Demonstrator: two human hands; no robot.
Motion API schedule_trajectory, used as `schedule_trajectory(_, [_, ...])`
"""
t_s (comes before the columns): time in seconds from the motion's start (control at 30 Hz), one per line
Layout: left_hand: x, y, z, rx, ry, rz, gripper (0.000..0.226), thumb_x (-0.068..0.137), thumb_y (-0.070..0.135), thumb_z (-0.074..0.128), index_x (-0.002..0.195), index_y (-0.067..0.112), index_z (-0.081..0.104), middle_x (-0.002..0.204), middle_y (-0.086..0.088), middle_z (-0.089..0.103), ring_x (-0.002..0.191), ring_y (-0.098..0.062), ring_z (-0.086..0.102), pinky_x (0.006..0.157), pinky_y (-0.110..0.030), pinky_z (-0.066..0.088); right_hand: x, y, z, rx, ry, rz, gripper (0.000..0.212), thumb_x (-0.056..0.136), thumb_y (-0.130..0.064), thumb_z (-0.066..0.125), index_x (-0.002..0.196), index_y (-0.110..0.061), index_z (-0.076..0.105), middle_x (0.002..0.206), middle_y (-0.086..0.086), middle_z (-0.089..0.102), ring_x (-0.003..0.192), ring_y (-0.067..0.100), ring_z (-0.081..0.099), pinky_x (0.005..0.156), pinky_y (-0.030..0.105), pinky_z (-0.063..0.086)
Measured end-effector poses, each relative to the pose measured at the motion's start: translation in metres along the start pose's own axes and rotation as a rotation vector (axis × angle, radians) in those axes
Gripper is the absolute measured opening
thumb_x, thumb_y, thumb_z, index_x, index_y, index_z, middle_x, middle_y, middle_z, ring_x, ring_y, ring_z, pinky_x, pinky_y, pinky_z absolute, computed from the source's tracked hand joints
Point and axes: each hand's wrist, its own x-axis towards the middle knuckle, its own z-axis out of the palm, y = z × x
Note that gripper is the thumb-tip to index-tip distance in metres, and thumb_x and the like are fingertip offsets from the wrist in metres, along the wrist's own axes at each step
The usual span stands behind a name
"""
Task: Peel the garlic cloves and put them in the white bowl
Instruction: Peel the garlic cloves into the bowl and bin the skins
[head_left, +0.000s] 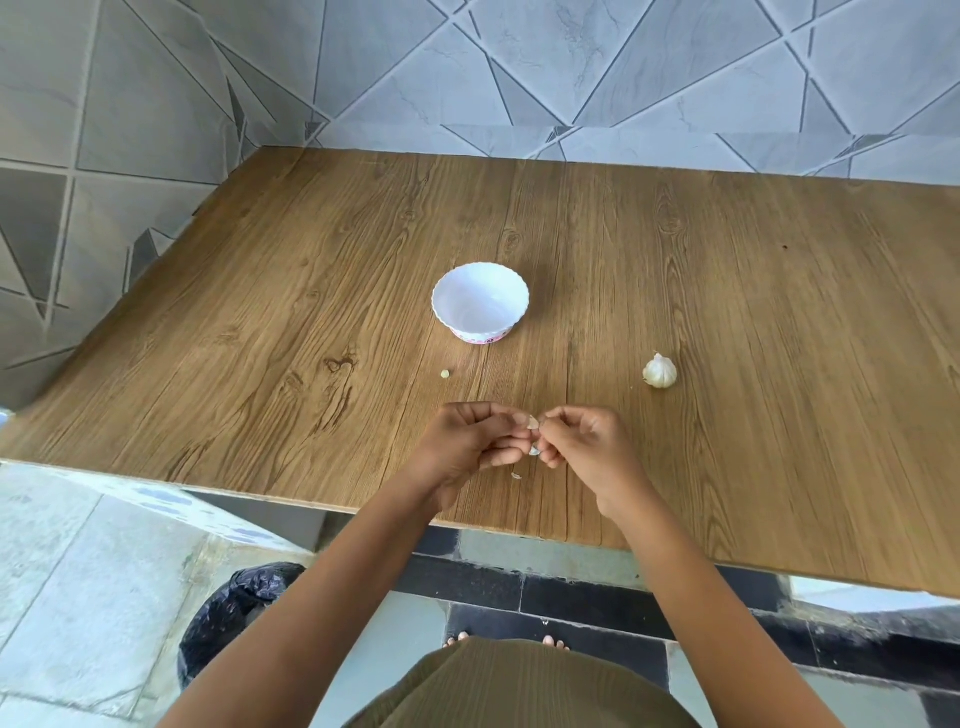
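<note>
Head view: both hands meet above the near edge of the worktop (675, 260) — left hand (470, 441) and right hand (587, 441) each pinch the same garlic clove (533, 422) with curled fingers. The white bowl (480, 301) stands beyond them; a garlic bulb (660, 371) lies to the right — a peel scrap (516, 475) below the hands.

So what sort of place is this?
Probably a home kitchen corner: a wooden table against tiled walls, a black-lined bin beside it, and a garlic bulb near a white bowl.
</note>
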Motion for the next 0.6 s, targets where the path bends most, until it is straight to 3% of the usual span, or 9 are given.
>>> schedule_trajectory(0.17, [0.001, -0.001, -0.001, 0.085, 0.009, 0.017, 0.01, 0.088, 0.002, 0.06, 0.083, 0.003, 0.068, 0.068, -0.005, 0.071, 0.062, -0.009, 0.067, 0.057, -0.016, 0.054, 0.0, 0.002, -0.002, -0.018, 0.002, 0.017, 0.023, 0.085, 0.004, 0.058, 0.064, -0.004, 0.064, 0.052, -0.001, 0.058, 0.047, 0.006, 0.051, 0.048, 0.018, 0.043])
schedule_trajectory(0.27, [0.002, -0.002, 0.001, 0.255, 0.081, 0.131, 0.01, 0.089, 0.0, 0.06, 0.083, 0.001, 0.068, 0.067, -0.005, 0.07, 0.061, -0.009, 0.066, 0.057, -0.017, 0.054, 0.002, 0.009, 0.0, -0.249, 0.09, -0.149, 0.019, 0.079, 0.002, 0.064, 0.067, -0.011, 0.067, 0.056, -0.002, 0.064, 0.048, 0.004, 0.054, 0.05, 0.02, 0.045])
schedule_trajectory(0.37, [0.004, 0.001, 0.002, 0.18, 0.089, 0.063, 0.012, 0.09, 0.001, 0.058, 0.082, 0.001, 0.067, 0.065, -0.004, 0.07, 0.059, -0.008, 0.066, 0.056, -0.016, 0.054, 0.004, 0.014, 0.0, -0.42, 0.145, -0.312, 0.012, 0.077, -0.002, 0.068, 0.071, -0.012, 0.07, 0.058, -0.002, 0.066, 0.047, 0.006, 0.054, 0.047, 0.022, 0.041])
schedule_trajectory(0.43, [0.004, 0.004, 0.0, 0.069, 0.038, -0.004, 0.012, 0.09, 0.002, 0.058, 0.083, 0.003, 0.067, 0.066, -0.004, 0.07, 0.059, -0.008, 0.066, 0.056, -0.016, 0.054, 0.005, 0.008, -0.001, -0.242, 0.087, -0.202, 0.015, 0.081, -0.001, 0.064, 0.069, -0.009, 0.068, 0.056, -0.001, 0.063, 0.05, 0.013, 0.055, 0.05, 0.025, 0.044])
schedule_trajectory(0.5, [0.005, 0.005, -0.002, -0.013, -0.017, -0.024, 0.012, 0.09, 0.001, 0.057, 0.085, 0.004, 0.067, 0.069, -0.005, 0.071, 0.061, -0.008, 0.067, 0.057, -0.016, 0.054, 0.006, 0.002, -0.002, -0.02, 0.018, 0.008, 0.02, 0.086, 0.001, 0.058, 0.068, -0.005, 0.065, 0.056, 0.001, 0.06, 0.051, 0.01, 0.054, 0.052, 0.021, 0.046])
schedule_trajectory(0.6, [0.005, 0.005, -0.004, -0.061, -0.053, -0.023, 0.012, 0.089, 0.002, 0.057, 0.089, 0.005, 0.068, 0.074, -0.005, 0.072, 0.063, -0.008, 0.067, 0.058, -0.015, 0.055, 0.007, -0.001, -0.002, 0.132, -0.016, 0.174, 0.02, 0.089, -0.002, 0.055, 0.073, -0.003, 0.067, 0.058, 0.001, 0.062, 0.053, 0.009, 0.055, 0.053, 0.018, 0.047])
